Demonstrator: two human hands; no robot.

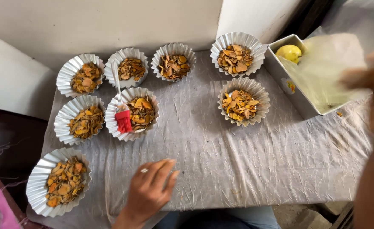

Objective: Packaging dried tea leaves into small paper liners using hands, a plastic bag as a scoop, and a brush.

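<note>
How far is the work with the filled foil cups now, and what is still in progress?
Done: eight fluted foil cups on the grey cloth hold orange-brown dried slices. A red brush rests in one cup.

In hand: the left hand rests empty on the cloth; the blurred right hand is at a clear bag over the white box.

Left: cannot tell.

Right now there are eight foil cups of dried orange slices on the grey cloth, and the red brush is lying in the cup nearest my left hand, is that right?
Not quite. The head view shows the red brush resting on a foil cup in the middle row, not the cup nearest your left hand, which is the bottom-left one. The eight cups on the grey cloth are right.
</note>
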